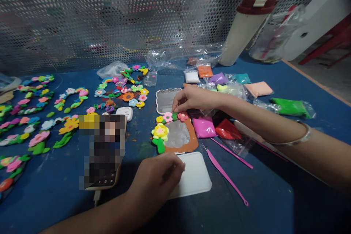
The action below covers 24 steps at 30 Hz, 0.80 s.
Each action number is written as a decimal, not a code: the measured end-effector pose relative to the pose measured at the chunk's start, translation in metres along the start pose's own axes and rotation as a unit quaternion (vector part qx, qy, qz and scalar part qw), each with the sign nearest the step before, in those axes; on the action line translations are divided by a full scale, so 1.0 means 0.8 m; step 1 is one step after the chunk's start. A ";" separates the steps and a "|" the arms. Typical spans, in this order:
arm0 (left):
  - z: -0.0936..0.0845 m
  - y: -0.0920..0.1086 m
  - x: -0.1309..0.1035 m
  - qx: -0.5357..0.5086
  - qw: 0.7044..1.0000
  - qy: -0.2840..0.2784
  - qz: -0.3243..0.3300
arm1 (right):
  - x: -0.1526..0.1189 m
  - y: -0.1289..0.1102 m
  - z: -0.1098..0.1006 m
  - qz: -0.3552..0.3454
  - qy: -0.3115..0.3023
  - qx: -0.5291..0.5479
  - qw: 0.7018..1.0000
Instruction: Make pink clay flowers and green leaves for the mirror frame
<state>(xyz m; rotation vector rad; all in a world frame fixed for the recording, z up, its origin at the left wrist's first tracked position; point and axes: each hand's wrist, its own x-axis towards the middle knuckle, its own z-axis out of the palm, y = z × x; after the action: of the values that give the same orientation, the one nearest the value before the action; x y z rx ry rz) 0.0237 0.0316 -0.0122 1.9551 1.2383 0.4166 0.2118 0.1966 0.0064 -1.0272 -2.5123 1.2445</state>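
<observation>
Left hand curled, contents unclear, over white board's 9 o'clock edge. Clay-edged panel at board's 12. Right hand pinched narrow at panel's 12, contents hidden. Risk: overpressing could dislodge pink flower.

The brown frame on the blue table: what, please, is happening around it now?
The person's right hand is at the far edge of the brown frame, which carries flowers; I cannot tell if this hand holds anything. The left hand is over a white panel, nearer the person. A pink tool and coloured packets lie to the right.
</observation>
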 end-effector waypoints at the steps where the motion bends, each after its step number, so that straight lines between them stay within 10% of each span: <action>1: 0.000 0.000 0.000 0.001 1.000 0.000 0.001 | 0.000 0.000 0.000 0.000 0.000 0.000 1.000; 13: 0.001 -0.002 0.002 0.001 1.000 -0.003 0.001 | -0.004 0.001 -0.001 -0.012 -0.001 0.023 1.000; 24: -0.005 0.002 -0.027 -0.138 0.984 0.113 0.030 | -0.011 -0.003 -0.006 -0.021 0.182 0.081 0.980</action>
<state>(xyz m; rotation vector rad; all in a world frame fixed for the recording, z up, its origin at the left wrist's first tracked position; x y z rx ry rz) 0.0122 0.0144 -0.0058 1.7464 1.1898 0.8158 0.2189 0.1933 0.0129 -1.0485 -2.1104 1.1093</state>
